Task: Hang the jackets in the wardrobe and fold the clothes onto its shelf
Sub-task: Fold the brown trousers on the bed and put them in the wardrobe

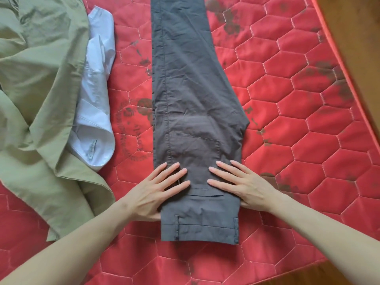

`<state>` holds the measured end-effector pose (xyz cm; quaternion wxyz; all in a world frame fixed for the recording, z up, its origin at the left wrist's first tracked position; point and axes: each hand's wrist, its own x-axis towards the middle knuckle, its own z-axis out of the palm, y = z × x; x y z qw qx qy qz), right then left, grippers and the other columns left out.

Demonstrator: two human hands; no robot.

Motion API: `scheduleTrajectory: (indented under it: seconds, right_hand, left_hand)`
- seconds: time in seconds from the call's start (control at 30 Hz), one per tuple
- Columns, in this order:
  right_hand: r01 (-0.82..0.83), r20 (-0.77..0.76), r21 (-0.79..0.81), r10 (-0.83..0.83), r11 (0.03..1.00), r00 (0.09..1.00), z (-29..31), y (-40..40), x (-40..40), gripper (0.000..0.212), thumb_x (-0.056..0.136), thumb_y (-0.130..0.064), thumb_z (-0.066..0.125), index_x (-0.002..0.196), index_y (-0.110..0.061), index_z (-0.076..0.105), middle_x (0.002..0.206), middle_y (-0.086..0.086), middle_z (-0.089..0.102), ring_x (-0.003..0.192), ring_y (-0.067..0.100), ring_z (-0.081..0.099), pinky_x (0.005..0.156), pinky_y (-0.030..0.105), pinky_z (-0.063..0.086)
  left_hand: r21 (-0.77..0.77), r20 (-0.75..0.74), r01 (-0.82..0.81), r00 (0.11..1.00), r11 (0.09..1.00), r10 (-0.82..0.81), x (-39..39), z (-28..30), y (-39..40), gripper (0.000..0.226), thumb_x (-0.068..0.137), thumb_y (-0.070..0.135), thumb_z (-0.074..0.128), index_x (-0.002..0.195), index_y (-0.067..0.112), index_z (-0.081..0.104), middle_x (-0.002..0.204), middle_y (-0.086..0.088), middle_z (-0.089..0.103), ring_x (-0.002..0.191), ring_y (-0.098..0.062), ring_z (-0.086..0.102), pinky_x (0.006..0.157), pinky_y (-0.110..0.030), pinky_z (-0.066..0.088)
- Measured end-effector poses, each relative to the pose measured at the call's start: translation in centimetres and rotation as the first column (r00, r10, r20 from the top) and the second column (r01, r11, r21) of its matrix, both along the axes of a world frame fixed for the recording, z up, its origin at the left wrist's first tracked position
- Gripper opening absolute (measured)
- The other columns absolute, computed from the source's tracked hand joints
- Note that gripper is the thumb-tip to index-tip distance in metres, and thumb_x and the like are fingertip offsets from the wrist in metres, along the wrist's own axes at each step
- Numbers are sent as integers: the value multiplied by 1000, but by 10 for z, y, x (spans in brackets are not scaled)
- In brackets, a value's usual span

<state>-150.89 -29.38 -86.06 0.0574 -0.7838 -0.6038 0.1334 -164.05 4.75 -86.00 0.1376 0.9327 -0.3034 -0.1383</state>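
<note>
A pair of dark grey trousers (pixel 189 99) lies folded lengthwise, leg on leg, on a red quilted mattress (pixel 308 130). The waistband is nearest me and the legs run out of the top of the view. My left hand (pixel 158 188) lies flat with spread fingers on the seat's left side, just above the waistband. On the right side my right hand (pixel 240 182) presses flat in the same way, next to the back pocket. Neither hand holds the cloth.
An olive green garment (pixel 41 99) lies crumpled at the left, partly over a white shirt (pixel 96 99). The mattress edge (pixel 339 64) curves down the right side, with wooden floor (pixel 359 27) beyond it and along the bottom right.
</note>
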Motion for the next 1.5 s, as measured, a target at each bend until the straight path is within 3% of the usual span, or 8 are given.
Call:
scheduleTrajectory:
  seconds: [0.3,0.47,0.57,0.7,0.8,1.0,1.2,1.5]
  right_hand:
    - [414,-436,231,-287,880,853,30,-15,-39,36,105,-29,58,137,-15,66,143,-6,64,136,10,57,109,33,48]
    - [738,-621,216,-493,640,609,36,-5,-65,7,104,-32,57,104,-31,64,106,-34,66,94,-13,63,83,13,49]
    - [865,-651,166,-606,474,457,34,13,-62,14,96,-22,68,93,-33,61,73,-36,56,62,-12,43,63,4,35]
    - [950,-699,88,-661,299,273,23,35,-52,17,100,-40,67,87,-29,62,67,-18,59,60,1,44,62,24,44]
    - [973,-638,81,-738,217,218,8,45,-47,40,99,-52,58,86,-14,57,66,-2,60,62,28,50,65,48,46]
    - [985,-532,131,-830,116,169,3,51,-39,38,100,-27,69,76,-17,41,57,-1,38,58,27,34,60,48,39]
    - [991,-480,126,-872,46,101,1,56,-41,40,101,-30,67,73,-13,44,56,1,37,59,33,34,62,46,39]
    - [952,-393,191,-870,238,296,-2,57,-20,26,103,-19,65,88,-5,49,53,14,42,55,48,44,58,44,19]
  left_hand:
    - [-462,-284,-319,937,828,203,-24,19,-10,61,106,62,37,149,23,58,158,7,51,151,-12,40,123,-37,34]
    - [-426,-458,-757,652,495,604,-40,23,-38,56,105,66,36,115,26,74,116,11,77,112,-11,71,97,-41,55]
    - [-334,-567,-904,418,265,710,-33,20,-54,77,98,77,38,88,5,65,80,7,66,73,-16,58,76,-53,54]
    - [-295,-666,-955,208,3,716,-22,23,-74,50,90,63,50,99,20,72,96,12,77,93,-11,71,90,-47,56]
    - [-318,-626,-947,185,-32,758,-17,19,-80,37,94,53,49,99,22,68,93,7,75,92,-21,69,88,-51,54]
    - [-352,-581,-934,166,-63,797,2,0,-72,50,96,54,61,83,6,54,75,-14,57,68,-21,48,69,-56,47]
    - [-321,-454,-946,124,-32,882,20,9,-80,56,97,37,72,69,21,26,58,6,25,62,-25,27,58,-46,31]
    - [-391,-279,-918,183,63,943,24,6,-82,35,107,40,53,82,17,44,53,-11,48,58,-45,40,51,-47,35]
